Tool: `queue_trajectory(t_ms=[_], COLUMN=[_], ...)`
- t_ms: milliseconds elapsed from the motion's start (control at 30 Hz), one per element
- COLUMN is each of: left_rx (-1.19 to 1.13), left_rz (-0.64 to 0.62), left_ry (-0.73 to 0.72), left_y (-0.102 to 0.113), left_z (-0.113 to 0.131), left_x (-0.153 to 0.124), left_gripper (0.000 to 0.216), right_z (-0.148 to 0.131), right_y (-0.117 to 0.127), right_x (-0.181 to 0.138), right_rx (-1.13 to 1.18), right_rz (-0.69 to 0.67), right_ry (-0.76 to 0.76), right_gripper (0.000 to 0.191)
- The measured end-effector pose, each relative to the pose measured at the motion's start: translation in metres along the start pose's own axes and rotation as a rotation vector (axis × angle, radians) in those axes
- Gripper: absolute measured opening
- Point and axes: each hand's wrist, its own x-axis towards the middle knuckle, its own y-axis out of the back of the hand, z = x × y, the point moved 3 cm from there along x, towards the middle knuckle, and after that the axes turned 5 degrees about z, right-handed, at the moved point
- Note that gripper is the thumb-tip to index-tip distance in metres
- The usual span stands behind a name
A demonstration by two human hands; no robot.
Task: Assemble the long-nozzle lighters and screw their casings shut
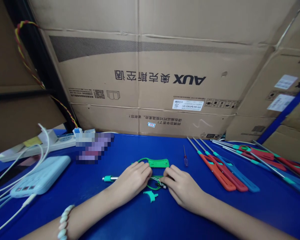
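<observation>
My left hand and my right hand rest on the blue table, fingers curled toward each other. Between them lies a green tool handle with a thin metal shaft, whose tip sticks out to the left of my left hand. Both hands pinch small parts of this green tool, where a wire or spring shows between the fingertips. A small loose green plastic piece lies just in front of my hands.
Several long tools with red, orange and blue handles lie at the right. A small screwdriver lies behind my right hand. A light blue power bank, white cables and a power strip occupy the left. Cardboard boxes wall the back.
</observation>
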Motion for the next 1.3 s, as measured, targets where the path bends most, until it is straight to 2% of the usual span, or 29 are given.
queue_trajectory(t_ms=[167, 433, 933, 1133, 1300], left_rx=[0.011, 0.033, 0.178, 0.251, 0.279], left_rz=[-0.013, 0.034, 0.015, 0.044, 0.023], left_ry=[-0.032, -0.104, -0.210, -0.233, -0.258], left_y=[0.000, 0.000, -0.006, -0.006, -0.006], left_z=[0.000, 0.002, 0.010, 0.018, 0.021], left_x=[-0.002, -0.004, -0.007, -0.007, -0.007], left_gripper=[0.018, 0.016, 0.016, 0.028, 0.027], right_z=[0.002, 0.002, 0.002, 0.002, 0.002], right_y=[-0.002, 0.000, -0.003, -0.003, -0.004], right_x=[0.002, 0.004, 0.004, 0.003, 0.004], right_rx=[0.116, 0.159, 0.128, 0.116, 0.108], right_rz=[-0.034, -0.042, -0.048, -0.043, -0.047], right_ry=[-0.091, -0.138, -0.124, -0.113, -0.107], right_gripper=[0.023, 0.023, 0.020, 0.019, 0.019])
